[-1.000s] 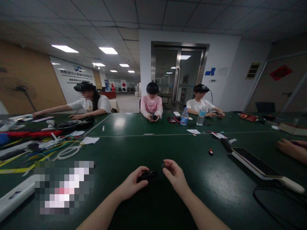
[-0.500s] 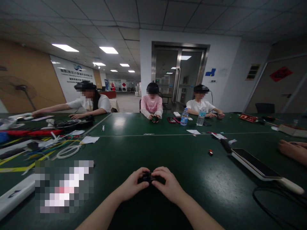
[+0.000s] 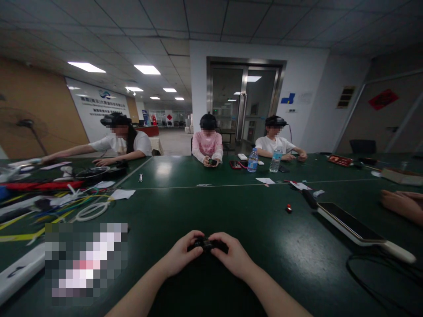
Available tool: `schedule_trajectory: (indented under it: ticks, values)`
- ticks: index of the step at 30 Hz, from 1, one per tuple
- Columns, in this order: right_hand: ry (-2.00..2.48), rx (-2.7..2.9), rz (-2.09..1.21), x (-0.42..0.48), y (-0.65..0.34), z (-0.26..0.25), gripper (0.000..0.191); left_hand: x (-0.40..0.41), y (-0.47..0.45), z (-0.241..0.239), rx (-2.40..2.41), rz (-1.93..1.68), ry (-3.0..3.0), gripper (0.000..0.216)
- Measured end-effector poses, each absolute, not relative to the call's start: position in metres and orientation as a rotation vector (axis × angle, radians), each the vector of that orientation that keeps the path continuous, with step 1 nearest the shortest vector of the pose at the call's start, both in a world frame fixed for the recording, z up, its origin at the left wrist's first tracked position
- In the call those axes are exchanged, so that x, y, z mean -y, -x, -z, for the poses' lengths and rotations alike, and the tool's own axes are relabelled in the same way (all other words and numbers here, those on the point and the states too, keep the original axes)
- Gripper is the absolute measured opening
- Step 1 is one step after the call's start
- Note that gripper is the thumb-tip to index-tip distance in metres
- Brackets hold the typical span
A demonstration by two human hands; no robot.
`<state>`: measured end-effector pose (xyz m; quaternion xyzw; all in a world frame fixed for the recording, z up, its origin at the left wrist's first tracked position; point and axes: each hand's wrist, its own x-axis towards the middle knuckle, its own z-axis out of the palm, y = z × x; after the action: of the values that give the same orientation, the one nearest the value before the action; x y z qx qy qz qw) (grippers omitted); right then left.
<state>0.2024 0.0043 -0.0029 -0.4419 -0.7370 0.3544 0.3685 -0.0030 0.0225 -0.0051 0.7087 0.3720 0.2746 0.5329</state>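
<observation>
Now we hold a small black gadget [image 3: 206,244] low in front of us, over the green table [image 3: 185,211]. Our left hand [image 3: 185,253] has its thumb and fingers pinched on the gadget's left end. Our right hand [image 3: 233,254] has its thumb and fingers bent around the right end. A bit of the gadget shows between them. It is too dark to tell its shape, or if it touches the table.

To the gadget's left is a blurred pink and white patch [image 3: 87,262], and past that a long white box [image 3: 21,275]. To its right, a black cord [image 3: 347,266] curls, and a phone [image 3: 350,222] lies near it. A bit past the gadget, we see a loop of white cord [image 3: 79,214] on its left and a little red thing [image 3: 288,209] on its right. Someone else's hand [image 3: 393,203] is far off to the right.

Well past the gadget, two water bottles [image 3: 252,162] stand side by side. Beyond it sit three people in black headsets. The one straight past it wears a pink top [image 3: 207,144]. Glass doors [image 3: 262,99] are behind.
</observation>
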Motion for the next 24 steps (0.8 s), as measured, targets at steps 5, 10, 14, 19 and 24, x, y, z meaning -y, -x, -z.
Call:
schedule_trajectory:
  ticks: [5, 10, 14, 19, 24]
  values:
    - [1.096, 1.887, -0.940, -0.007, -0.203, 0.006, 0.023, -0.022, 0.003, 0.002, -0.956, -0.699, -1.779, 0.035]
    - [1.122, 1.880, -0.918, -0.004, -0.202, 0.002, 0.029, -0.023, 0.004, 0.003, -0.998, -0.682, -1.763, 0.039]
    - [1.107, 1.909, -0.918, -0.002, -0.204, -0.002, 0.026, -0.023, 0.004, 0.001, -1.011, -0.673, -1.727, 0.042]
    - [1.172, 1.896, -0.945, 0.000, -0.204, -0.004, 0.029, -0.022, 0.004, -0.001, -1.006, -0.656, -1.715, 0.039]
    - [1.139, 1.917, -0.931, 0.000, -0.203, -0.005, 0.025, -0.022, 0.004, -0.002, -1.016, -0.654, -1.733, 0.039]
